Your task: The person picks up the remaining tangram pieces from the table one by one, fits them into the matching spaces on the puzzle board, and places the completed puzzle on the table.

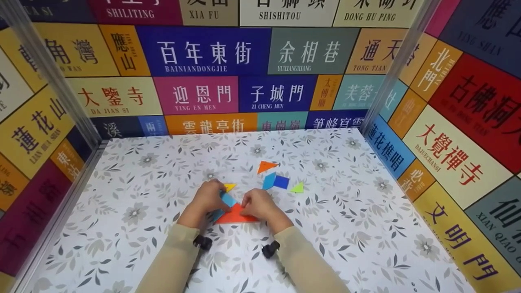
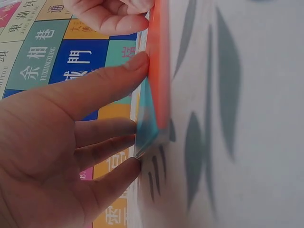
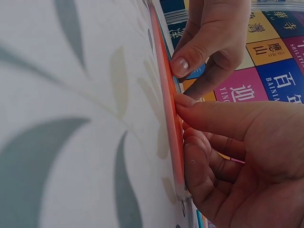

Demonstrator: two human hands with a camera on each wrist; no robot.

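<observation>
A large red-orange tangram triangle [image 1: 237,217] lies flat on the table, long side toward me. Along its upper left side sits a light blue tangram triangle [image 1: 228,200], partly covered by my left hand [image 1: 206,198]. That hand holds the blue piece, fingertips at its outer edge and thumb by the seam with the red one. My right hand [image 1: 259,204] grips the red triangle at its right side, thumb on top and the other fingers curled at its edge. Just beyond the left fingers pokes a small yellow triangle [image 1: 230,187].
Farther back to the right lie an orange triangle [image 1: 266,166], a blue parallelogram [image 1: 269,181], a dark blue square [image 1: 281,182] and a lime green triangle [image 1: 298,187]. The leaf-patterned table [image 1: 134,175] is bordered by sign-covered walls [image 1: 203,53] at the back and sides.
</observation>
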